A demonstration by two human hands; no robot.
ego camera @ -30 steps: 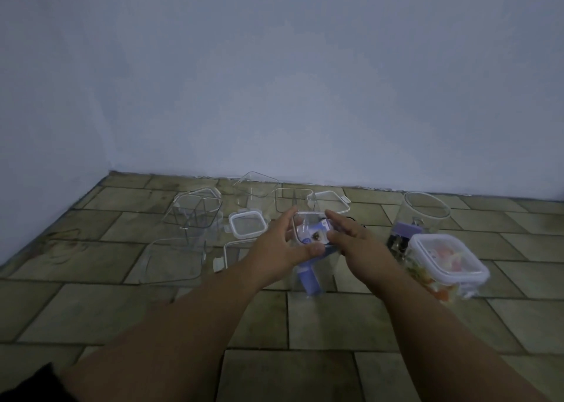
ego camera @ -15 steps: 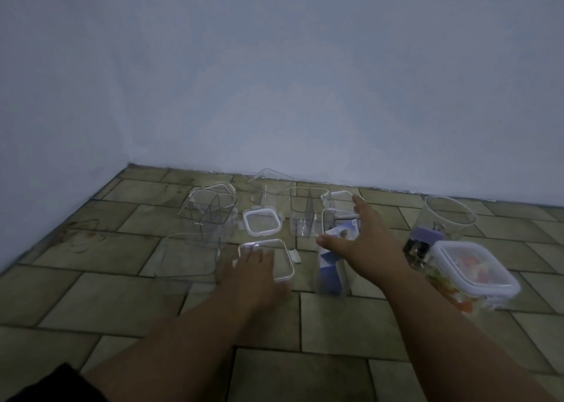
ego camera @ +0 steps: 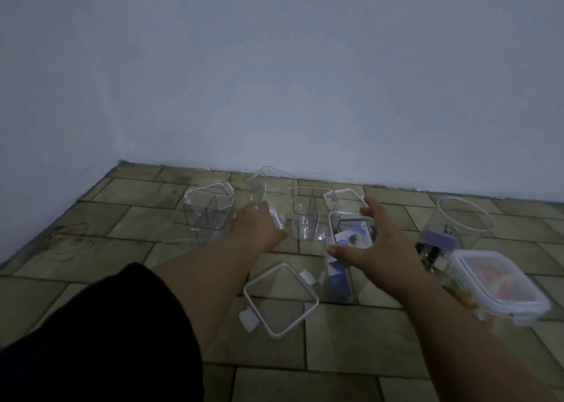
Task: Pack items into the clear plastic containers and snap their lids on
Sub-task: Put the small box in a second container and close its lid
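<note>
A tall clear container (ego camera: 337,282) stands on the tiled floor with a blue and white packet (ego camera: 351,238) inside. My right hand (ego camera: 378,246) holds its open top, thumb at the near rim and fingers curved round the far rim. My left hand (ego camera: 258,227) lies over a small square white-rimmed lid (ego camera: 277,219) further back, fingers bent down onto it; most of that lid is hidden. A larger square lid (ego camera: 280,299) lies flat on the floor close to me, between my forearms.
Empty clear containers stand near the wall: a divided one (ego camera: 206,214), a tilted one (ego camera: 268,185) and another (ego camera: 305,215), with a lid (ego camera: 345,194) behind. At right are a round clear jar (ego camera: 465,218) and a closed container of colourful items (ego camera: 500,285).
My left hand left the larger lid and moved back to the small lid. The larger lid now lies nearer to me. My right hand stayed on the tall container's top.
</note>
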